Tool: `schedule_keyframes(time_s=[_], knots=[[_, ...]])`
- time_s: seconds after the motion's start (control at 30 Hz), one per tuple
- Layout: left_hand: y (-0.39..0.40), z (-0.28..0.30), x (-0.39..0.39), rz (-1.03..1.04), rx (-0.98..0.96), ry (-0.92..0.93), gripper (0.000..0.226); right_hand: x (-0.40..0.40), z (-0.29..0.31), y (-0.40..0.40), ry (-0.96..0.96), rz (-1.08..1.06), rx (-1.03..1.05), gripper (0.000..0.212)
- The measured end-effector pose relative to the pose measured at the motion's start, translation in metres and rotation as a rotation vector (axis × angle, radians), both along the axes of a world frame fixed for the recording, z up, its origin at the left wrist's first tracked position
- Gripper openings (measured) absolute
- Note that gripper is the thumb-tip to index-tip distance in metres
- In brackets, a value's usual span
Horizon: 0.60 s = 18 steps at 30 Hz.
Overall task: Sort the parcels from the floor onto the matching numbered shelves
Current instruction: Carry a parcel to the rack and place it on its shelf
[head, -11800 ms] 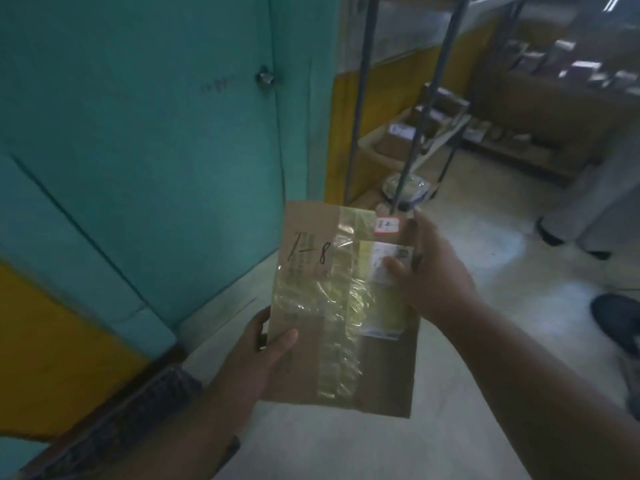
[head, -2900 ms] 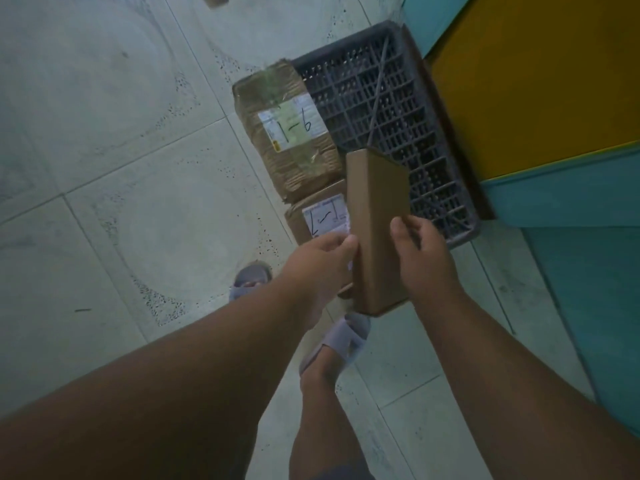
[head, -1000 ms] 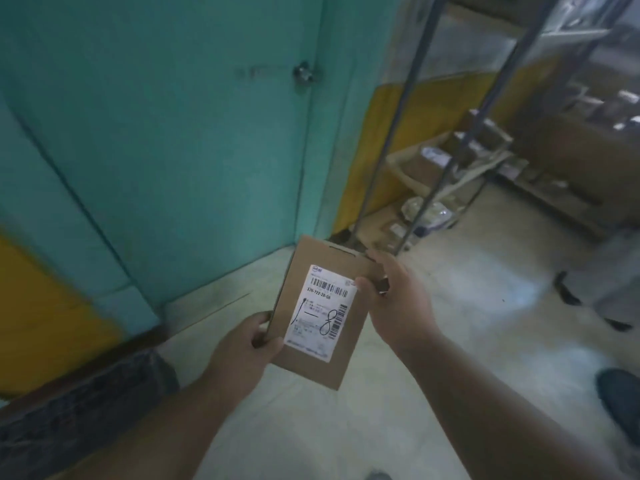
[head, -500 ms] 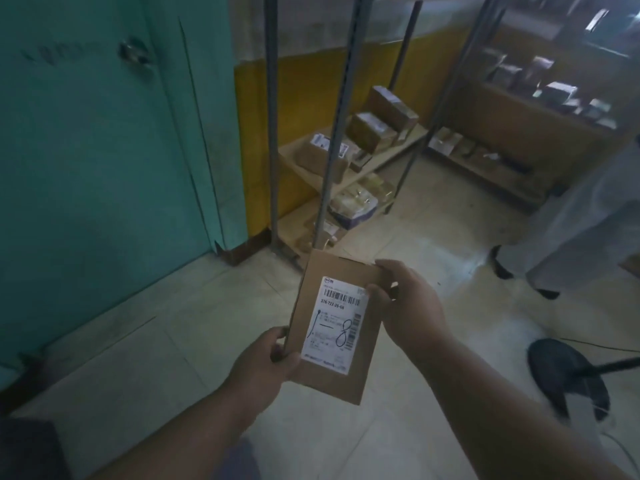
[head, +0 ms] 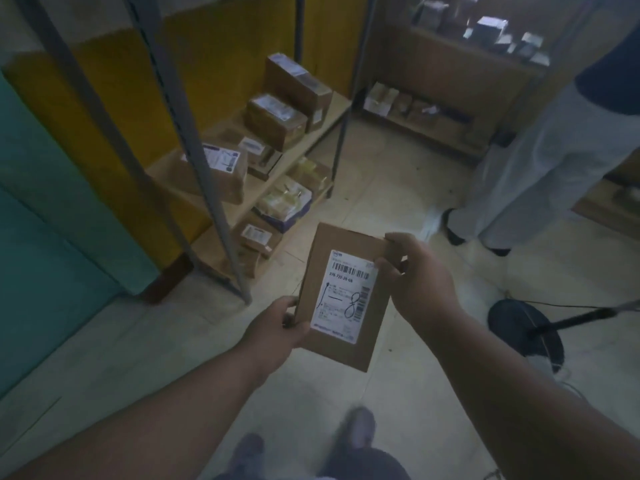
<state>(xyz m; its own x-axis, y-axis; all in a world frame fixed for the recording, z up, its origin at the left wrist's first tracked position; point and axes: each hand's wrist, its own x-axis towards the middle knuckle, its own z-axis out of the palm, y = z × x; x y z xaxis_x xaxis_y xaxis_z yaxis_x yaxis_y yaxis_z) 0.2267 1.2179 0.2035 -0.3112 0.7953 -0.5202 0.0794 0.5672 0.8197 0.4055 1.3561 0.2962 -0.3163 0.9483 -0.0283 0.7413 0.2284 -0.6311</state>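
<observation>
Gripping the lower left edge of a flat brown cardboard parcel (head: pixel 341 299), the left hand (head: pixel 277 327) has its thumb over the front face and its fingers curled behind, while the right hand (head: pixel 420 280) clasps the upper right corner, fingers wrapped over the top edge and thumb pressed beside the white shipping label (head: pixel 343 296). The parcel is held in the air between the two hands, tilted slightly, its label facing up toward the camera; a barcode runs across the top of the label and a handwritten dash and "8" are marked in dark ink below it. Under the parcel lies a pale tiled floor (head: pixel 398 188), with the person's own feet blurred at the bottom edge. Ahead and to the left stands a grey metal-framed shelf rack with wooden boards (head: pixel 304 133), holding several brown cardboard boxes (head: pixel 277 119) and plastic-wrapped packages on its lower levels, against a yellow and teal wall. To the right, another person in light grey trousers (head: pixel 540 168) stands near a second shelf, and a round black stand base (head: pixel 523 332) rests on the floor.
</observation>
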Motion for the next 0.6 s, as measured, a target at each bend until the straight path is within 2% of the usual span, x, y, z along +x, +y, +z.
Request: schedule_keyframes(time_s=[0.1, 0.27, 0.4, 0.5, 0.6], knots=[[0.058, -0.016, 0.012, 0.032, -0.024, -0.008, 0.040, 0.005, -0.019, 0.066, -0.024, 0.039, -0.011, 0.039], [0.133, -0.039, 0.032, 0.236, -0.074, -0.012, 0.048, -0.009, -0.056, 0.180, -0.082, 0.236, -0.048, 0.040], [0.173, -0.037, 0.034, 0.345, -0.130, 0.004, 0.032, -0.034, -0.068, 0.248, -0.138, 0.363, -0.111, 0.038], [0.199, -0.042, 0.022, 0.444, -0.185, 0.031, 0.032, -0.069, -0.078, 0.286, -0.138, 0.448, -0.164, 0.037], [0.229, -0.051, 0.008, 0.554, -0.185, -0.022, 0.029, -0.108, -0.094, 0.315, -0.154, 0.518, -0.170, 0.037]])
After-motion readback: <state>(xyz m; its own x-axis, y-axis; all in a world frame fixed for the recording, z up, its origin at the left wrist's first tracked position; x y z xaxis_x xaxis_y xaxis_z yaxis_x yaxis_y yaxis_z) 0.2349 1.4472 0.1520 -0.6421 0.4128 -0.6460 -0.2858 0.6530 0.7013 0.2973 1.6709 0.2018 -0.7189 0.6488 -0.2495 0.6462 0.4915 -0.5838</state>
